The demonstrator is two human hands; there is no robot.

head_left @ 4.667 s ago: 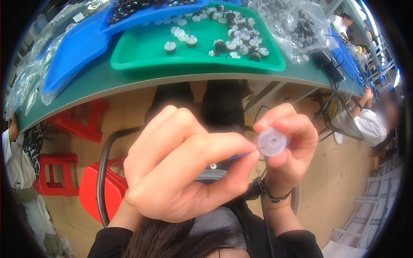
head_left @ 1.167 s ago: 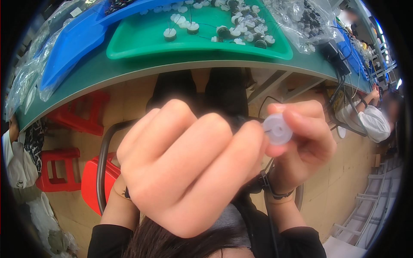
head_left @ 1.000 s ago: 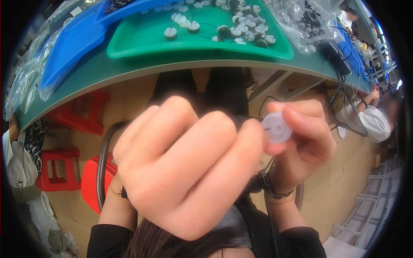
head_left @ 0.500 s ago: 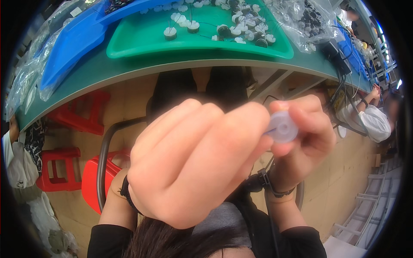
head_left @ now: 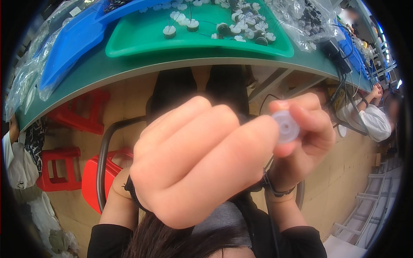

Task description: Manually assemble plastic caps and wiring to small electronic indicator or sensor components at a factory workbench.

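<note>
Close to the camera, my left hand is closed, its knuckles toward me. Its fingertips are hidden behind the index finger, so what it pinches cannot be made out. Just to the right, my right hand grips a small translucent round plastic disc between thumb and fingers. A ring with a small centre hole shows on the disc's face. The left index finger overlaps the disc's left edge in view; whether they touch is unclear.
Beyond the table edge a green tray holds several small dark round parts with white caps and thin wires. A blue tray and plastic bags flank it. Red stools stand at left; other people sit at both sides.
My left hand has shifted slightly right, now covering the disc's left edge and the thin dark line seen there before. My right hand has barely moved, still holding the disc.
</note>
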